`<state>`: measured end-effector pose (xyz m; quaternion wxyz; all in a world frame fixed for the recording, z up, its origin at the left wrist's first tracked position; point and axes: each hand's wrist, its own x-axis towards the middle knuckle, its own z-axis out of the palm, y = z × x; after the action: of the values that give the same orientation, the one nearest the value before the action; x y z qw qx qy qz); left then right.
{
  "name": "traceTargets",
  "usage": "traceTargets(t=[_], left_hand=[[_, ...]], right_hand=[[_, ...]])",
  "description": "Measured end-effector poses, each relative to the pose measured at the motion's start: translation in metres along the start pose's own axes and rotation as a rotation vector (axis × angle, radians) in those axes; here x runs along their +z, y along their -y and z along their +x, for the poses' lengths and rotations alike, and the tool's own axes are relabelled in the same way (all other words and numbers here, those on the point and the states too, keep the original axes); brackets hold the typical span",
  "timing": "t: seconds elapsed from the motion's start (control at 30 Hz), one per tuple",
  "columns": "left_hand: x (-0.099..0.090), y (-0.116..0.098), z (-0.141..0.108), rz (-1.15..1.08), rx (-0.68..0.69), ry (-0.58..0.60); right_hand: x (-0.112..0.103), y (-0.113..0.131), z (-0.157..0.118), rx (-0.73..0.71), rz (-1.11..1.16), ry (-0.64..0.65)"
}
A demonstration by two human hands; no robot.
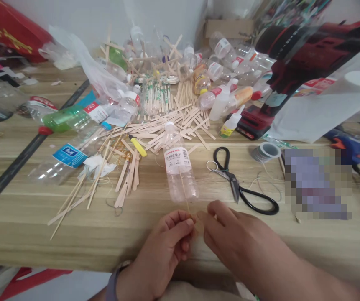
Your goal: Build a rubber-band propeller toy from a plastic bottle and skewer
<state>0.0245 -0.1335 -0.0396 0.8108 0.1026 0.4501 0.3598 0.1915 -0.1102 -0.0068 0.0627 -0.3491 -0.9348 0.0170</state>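
Near the table's front edge, my left hand [173, 236] pinches a thin wooden stick [183, 190] that points up toward a clear plastic bottle [175, 165] with a white label. The bottle stands just beyond the fingers. My right hand [226, 230] meets the left at the stick's lower end, its fingers closed on a small tan piece [199, 223] that is blurred. Some orange shows between the fingertips. Black-handled scissors [234, 182] lie open beyond my right hand.
Wooden craft sticks [154, 133] spread across the middle, with a yellow cutter [138, 146] beside them. A red-black drill [280, 75] stands at right behind a thread spool [266, 151]. Empty bottles [70, 154] lie left near a dark bar [19, 169]. A glue bottle [231, 122] stands by the drill.
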Motion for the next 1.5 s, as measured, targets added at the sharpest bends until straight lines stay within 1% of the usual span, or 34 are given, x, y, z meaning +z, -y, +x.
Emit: traceTargets(t=[0.07, 0.13, 0.23, 0.27, 0.33, 0.4, 0.47, 0.53, 0.6, 0.67, 0.73, 0.87, 0.97, 1.03, 1.13, 1.27, 1.4, 1.5], left_hand=[[0.000, 0.000, 0.000, 0.002, -0.010, 0.001], [0.001, -0.001, 0.000, 0.010, -0.016, -0.011], [0.003, -0.002, 0.000, 0.039, -0.025, -0.017], [0.003, -0.003, -0.001, 0.047, -0.027, -0.016], [0.003, -0.002, -0.001, 0.064, -0.027, -0.016], [0.002, -0.001, -0.001, 0.081, -0.022, -0.015], [0.000, 0.000, -0.001, 0.102, -0.014, -0.004], [-0.002, 0.000, -0.002, 0.123, -0.006, 0.015], [-0.002, -0.001, -0.002, 0.137, 0.003, 0.031], [-0.002, -0.001, -0.002, 0.137, 0.011, 0.044], [-0.002, -0.002, -0.001, 0.127, 0.018, 0.061], [-0.002, -0.002, 0.002, 0.103, 0.028, 0.081], [-0.002, -0.002, 0.002, 0.083, 0.029, 0.077], [-0.001, -0.002, 0.000, 0.085, 0.031, 0.075], [0.000, -0.003, -0.002, 0.086, 0.034, 0.061], [0.000, -0.004, -0.004, 0.097, 0.023, 0.041], [-0.002, -0.002, -0.004, 0.118, 0.046, 0.011], [-0.003, -0.001, -0.005, 0.146, 0.066, 0.001]], right_hand=[[-0.008, -0.005, 0.004, 0.007, -0.021, 0.126], [-0.015, -0.007, 0.010, 0.049, -0.017, 0.282], [-0.022, -0.006, 0.027, 0.090, -0.026, 0.511], [-0.024, -0.006, 0.034, 0.092, -0.029, 0.577], [-0.028, -0.008, 0.048, 0.122, 0.012, 0.669], [-0.032, -0.015, 0.061, 0.211, 0.147, 0.712], [-0.034, -0.024, 0.068, 0.306, 0.347, 0.790], [-0.032, -0.033, 0.067, 0.389, 0.617, 0.895], [-0.025, -0.038, 0.060, 0.472, 0.916, 0.948], [-0.016, -0.039, 0.050, 0.575, 1.164, 0.918], [-0.007, -0.034, 0.038, 0.704, 1.343, 0.846], [0.005, -0.015, 0.019, 0.939, 1.530, 0.666], [0.008, 0.000, 0.009, 1.051, 1.673, 0.520], [0.007, 0.007, 0.006, 1.100, 1.755, 0.467], [0.004, 0.016, 0.005, 1.133, 1.808, 0.435], [0.003, 0.023, 0.007, 1.117, 1.772, 0.421], [0.008, 0.026, 0.005, 1.082, 1.764, 0.434], [0.013, 0.027, 0.001, 1.050, 1.755, 0.407]])
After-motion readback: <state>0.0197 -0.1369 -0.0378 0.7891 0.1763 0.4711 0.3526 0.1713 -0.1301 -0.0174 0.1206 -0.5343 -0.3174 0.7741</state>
